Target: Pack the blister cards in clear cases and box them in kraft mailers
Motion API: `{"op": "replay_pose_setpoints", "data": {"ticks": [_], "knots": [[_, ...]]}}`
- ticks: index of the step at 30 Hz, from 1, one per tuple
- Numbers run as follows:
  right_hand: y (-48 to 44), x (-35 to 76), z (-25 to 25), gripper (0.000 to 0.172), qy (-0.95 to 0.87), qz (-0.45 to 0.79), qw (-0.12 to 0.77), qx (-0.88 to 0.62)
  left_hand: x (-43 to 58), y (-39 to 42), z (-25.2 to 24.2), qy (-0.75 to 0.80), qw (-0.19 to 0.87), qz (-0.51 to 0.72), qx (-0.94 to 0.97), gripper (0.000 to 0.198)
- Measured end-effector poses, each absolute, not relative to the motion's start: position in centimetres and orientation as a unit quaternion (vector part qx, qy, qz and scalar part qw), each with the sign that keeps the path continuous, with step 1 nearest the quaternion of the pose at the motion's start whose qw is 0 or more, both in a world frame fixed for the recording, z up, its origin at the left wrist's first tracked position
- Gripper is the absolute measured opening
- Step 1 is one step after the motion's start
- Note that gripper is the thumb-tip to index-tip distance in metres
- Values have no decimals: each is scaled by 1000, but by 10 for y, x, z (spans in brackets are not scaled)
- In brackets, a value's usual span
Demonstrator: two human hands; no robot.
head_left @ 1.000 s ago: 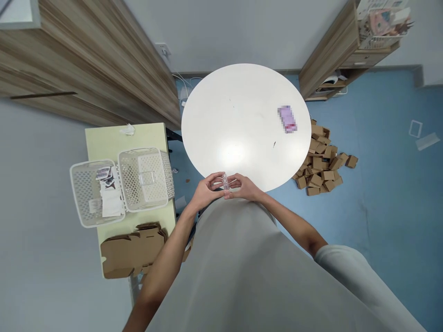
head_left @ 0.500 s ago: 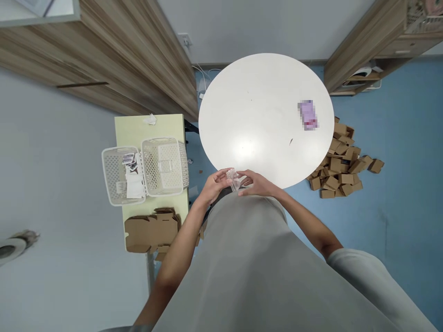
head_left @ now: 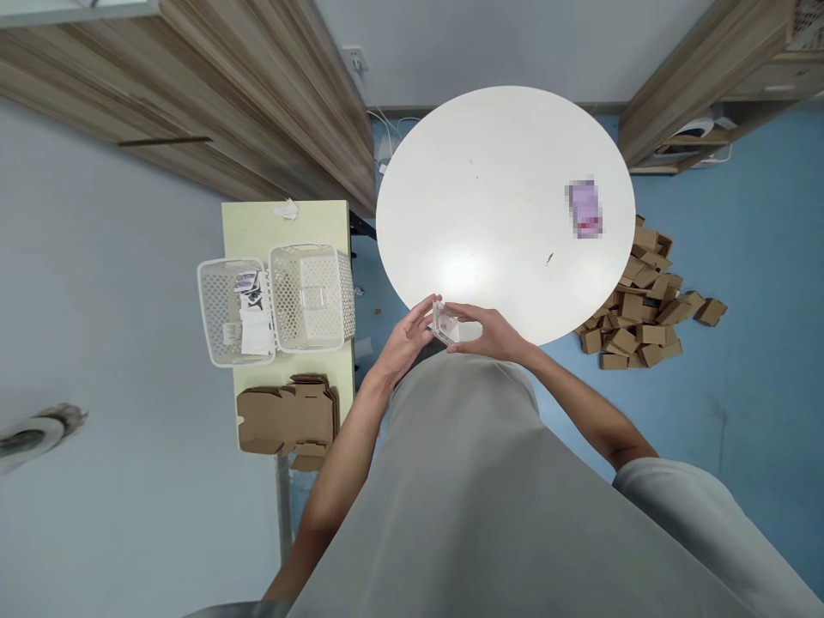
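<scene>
A small clear plastic box [head_left: 443,323] is held tilted at the near edge of the white round table, in front of my grey shirt. My right hand [head_left: 493,333] spans it from the right, fingers on its far end and thumb on its near end. On the box's left side, my left hand [head_left: 404,345] has its fingers stretched out and apart. A fingertip meets the box's upper left corner, while the palm is bare. What the box holds, if anything, I cannot make out.
The white round table [head_left: 502,189] carries a blurred purple item [head_left: 585,209]. At left, a pale yellow table [head_left: 315,220] bears two white baskets [head_left: 274,309] and flattened cardboard [head_left: 287,419]. Small brown boxes [head_left: 637,313] are heaped on the blue floor at right.
The clear box has turned and is now gripped across by my right hand. My left fingers have loosened from around it and straightened. The whole view has shifted slightly.
</scene>
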State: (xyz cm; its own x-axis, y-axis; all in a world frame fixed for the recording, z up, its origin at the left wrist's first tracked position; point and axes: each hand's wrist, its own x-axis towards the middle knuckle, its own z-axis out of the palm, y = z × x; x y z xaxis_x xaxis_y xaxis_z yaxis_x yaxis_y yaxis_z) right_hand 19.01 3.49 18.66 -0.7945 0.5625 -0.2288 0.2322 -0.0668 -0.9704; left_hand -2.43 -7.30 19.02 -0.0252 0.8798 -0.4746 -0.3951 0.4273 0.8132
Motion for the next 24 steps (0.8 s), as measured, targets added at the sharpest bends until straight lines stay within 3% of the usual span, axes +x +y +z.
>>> {"op": "replay_pose_setpoints", "data": {"ticks": [6,18,21,24], "knots": [[26,192,186,96,-603,729,124,-299,-26,-76,204,603,618,442,245,105],[22,210,183,92,-550,776,57,-302,-21,-97,181,549,676,453,191,109],[27,213,190,85,-516,807,54,-284,-25,-100,186,496,707,474,170,105],[39,210,200,65,-476,829,67,-285,-30,-99,197,454,726,496,143,98]]}}
